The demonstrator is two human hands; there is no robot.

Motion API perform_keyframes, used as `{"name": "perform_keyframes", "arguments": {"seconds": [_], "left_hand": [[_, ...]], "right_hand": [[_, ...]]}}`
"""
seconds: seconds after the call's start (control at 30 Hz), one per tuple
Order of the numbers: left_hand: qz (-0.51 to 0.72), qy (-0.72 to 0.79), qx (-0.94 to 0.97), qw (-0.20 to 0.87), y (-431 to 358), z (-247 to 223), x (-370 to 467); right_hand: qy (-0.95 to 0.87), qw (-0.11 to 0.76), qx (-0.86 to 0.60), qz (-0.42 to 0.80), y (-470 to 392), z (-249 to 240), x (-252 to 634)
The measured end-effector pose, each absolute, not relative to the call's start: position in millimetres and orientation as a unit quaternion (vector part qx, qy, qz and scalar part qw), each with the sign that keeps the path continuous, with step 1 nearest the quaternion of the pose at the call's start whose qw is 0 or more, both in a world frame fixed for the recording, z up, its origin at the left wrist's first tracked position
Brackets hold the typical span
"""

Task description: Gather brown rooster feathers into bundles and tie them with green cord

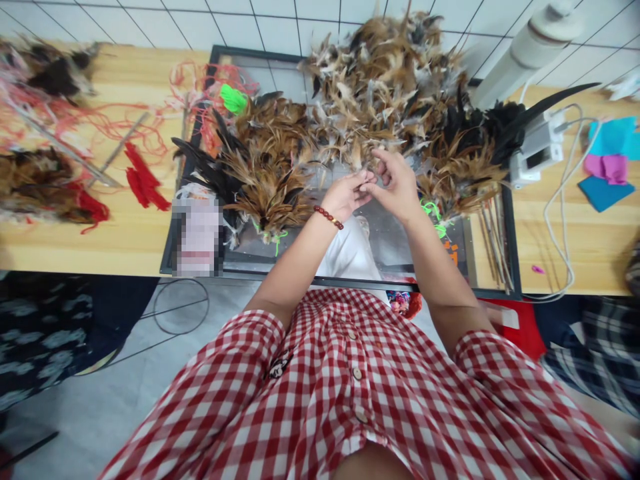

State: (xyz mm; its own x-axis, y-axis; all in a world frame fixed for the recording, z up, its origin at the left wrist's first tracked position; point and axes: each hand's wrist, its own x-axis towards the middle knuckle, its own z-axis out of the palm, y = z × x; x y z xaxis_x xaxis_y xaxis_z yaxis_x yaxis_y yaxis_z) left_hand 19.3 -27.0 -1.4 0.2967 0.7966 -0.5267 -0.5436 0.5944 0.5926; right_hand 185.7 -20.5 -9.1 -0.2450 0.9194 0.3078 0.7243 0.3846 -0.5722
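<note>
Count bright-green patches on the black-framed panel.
3: green tuft, upper left of panel; green strands, near edge of left feather pile; other green strands, near edge of right feather pile. Feathers may hide others.

- Table (125,250), pale wood-grain top.
- Black-framed panel (511,240), midway along, bearing brown and black feather heaps (390,80).
- Left stretch: feather bundles (35,180), pinkish-red strands (135,127), red tuft (143,177), thin grey rods (65,145).
- Right stretch: white cable (571,270), blue and magenta pieces (606,170), small pink scrap (538,269).
</note>
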Motion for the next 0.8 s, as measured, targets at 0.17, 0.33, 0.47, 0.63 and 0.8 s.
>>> {"name": "perform_keyframes", "arguments": {"seconds": [0.17, 0.33, 0.47, 0.63, 0.8], "left_hand": [[0.510, 0.429, 0.075, 0.741, -19.3, 7.1, 13.1], [0.560, 0.428, 0.024, 0.709, -15.3, 16.6, 9.0], [0.544, 0.435, 0.032, 0.717, -14.5, 10.7, 9.2], [0.533, 0.449, 0.077, 0.713, -14.3, 2.8, 8.8], [0.500, 0.452, 0.110, 0.730, -21.5, 1.9, 17.5]], "right_hand": [[-0.739, 0.278, -0.604, 0.112, -14.6, -12.6, 203.5], [-0.716, 0.171, -0.672, 0.082, -13.2, -18.0, 208.0], [-0.719, 0.110, -0.683, 0.068, -20.5, -15.2, 194.1], [-0.717, 0.143, -0.672, 0.121, -14.4, -22.1, 197.9], [-0.620, 0.394, -0.594, 0.328, -2.8, -28.8, 199.3]]}}
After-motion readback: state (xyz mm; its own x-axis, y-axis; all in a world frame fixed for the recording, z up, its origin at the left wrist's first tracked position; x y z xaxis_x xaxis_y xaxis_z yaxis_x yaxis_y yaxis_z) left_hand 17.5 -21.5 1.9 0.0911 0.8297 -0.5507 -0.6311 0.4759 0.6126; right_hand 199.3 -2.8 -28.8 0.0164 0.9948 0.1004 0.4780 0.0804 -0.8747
